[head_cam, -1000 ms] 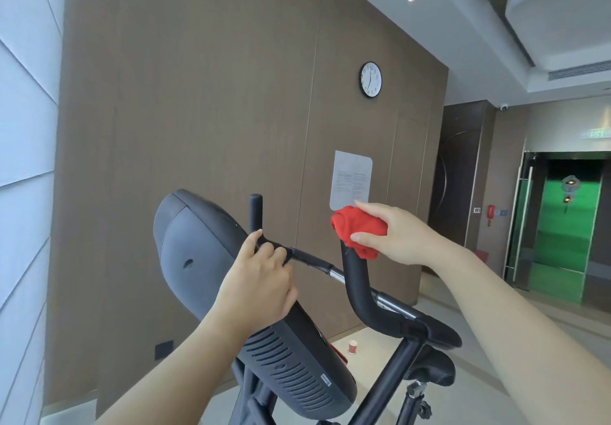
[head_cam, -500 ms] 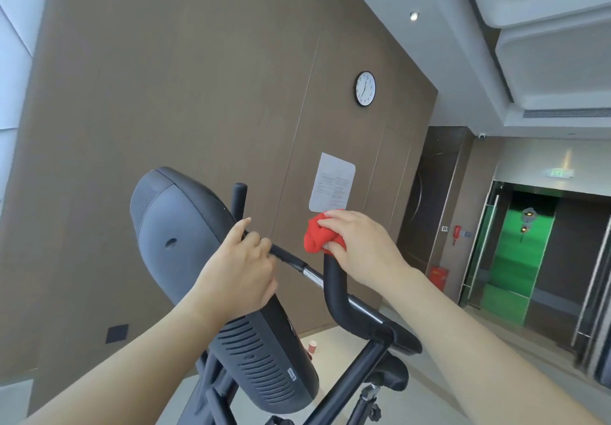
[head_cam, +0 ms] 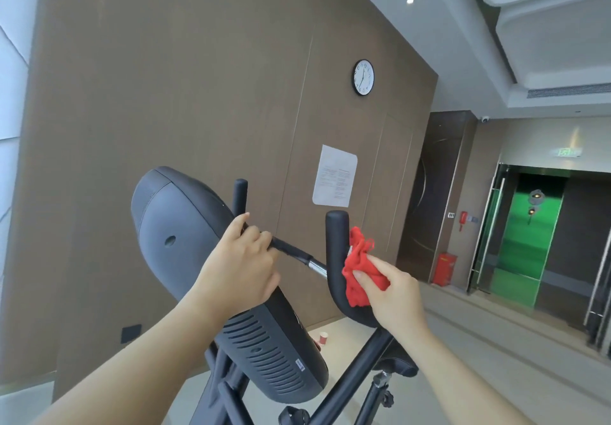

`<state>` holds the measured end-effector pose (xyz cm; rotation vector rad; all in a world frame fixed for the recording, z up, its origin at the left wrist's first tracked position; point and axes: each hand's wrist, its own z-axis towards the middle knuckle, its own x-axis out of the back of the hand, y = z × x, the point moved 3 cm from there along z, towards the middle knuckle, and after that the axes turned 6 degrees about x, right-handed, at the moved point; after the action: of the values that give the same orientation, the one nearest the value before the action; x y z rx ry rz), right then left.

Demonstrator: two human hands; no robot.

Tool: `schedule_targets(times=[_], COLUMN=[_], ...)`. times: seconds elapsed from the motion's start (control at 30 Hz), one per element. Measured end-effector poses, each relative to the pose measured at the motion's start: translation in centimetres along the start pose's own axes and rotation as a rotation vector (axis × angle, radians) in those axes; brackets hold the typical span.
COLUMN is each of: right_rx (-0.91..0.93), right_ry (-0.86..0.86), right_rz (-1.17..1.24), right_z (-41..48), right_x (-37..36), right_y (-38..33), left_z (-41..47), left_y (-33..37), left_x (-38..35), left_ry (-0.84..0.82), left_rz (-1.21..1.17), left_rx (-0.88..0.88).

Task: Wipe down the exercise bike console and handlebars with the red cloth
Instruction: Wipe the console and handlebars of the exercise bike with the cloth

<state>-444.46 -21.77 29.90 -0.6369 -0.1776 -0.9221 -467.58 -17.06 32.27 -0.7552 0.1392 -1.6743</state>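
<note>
On the crossbar point(head_cam: 291, 250) the left hand point(head_cam: 243, 267) curls tight; at its 3 o'clock the right hand point(head_cam: 395, 297) pinches the red cloth point(head_cam: 358, 271) against the handlebar point(head_cam: 335, 243).

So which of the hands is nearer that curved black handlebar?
Right. The right hand presses the crumpled red cloth against the curved black handlebar; the left hand grips the thin black crossbar, apart to its left.

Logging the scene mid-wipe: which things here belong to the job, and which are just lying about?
Job: red cloth, held by right hand against handlebar; left hand gripping crossbar; console.
Lying about: wall clock, paper notice, cup on floor, red box.
</note>
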Motion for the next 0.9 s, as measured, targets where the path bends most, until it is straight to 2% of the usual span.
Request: schedule_targets(times=[0.07, 0.2, 0.47, 0.6, 0.67, 0.7, 0.8, 0.9], right_rx=[-0.121, -0.12, 0.09, 0.026, 0.082, 0.161, 0.368, 0.446], right_ry=[-0.036, -0.127, -0.479, -0.379, -0.405, -0.46, -0.561, -0.6], right_rz=[0.083, 0.193, -0.08, 0.157, 0.221, 0.177, -0.165, -0.224], right_z=[0.2, 1.3, 0.2, 1.9, 2.2, 2.0, 1.2, 1.3], right_x=[0.4, -0.7, -0.3, -0.1, -0.8, -1.3, -1.5, -0.4], right_y=[1.4, 1.8, 5.6, 5.9, 5.2, 5.1, 6.2, 8.7], left_z=[0.0, -0.1, -0.2, 0.8, 2.0, 2.7, 4.9, 6.6], left_y=[0.1, 0.1, 0.4, 1.1, 1.7, 2.2, 3.9, 6.0], left_x=[0.0, 0.0, -0.3, 0.4, 0.9, 1.2, 1.9, 2.4], left_ry=[0.019, 0.055, -0.016, -0.088, -0.129, -0.13, -0.059, -0.013], left_rz=[0.003, -0.002, 0.018, -0.1, -0.208, -0.286, -0.498, -0.544], left_rx=[0.014, 0.049, 0.156, 0.297, 0.405, 0.462, 0.642, 0.674])
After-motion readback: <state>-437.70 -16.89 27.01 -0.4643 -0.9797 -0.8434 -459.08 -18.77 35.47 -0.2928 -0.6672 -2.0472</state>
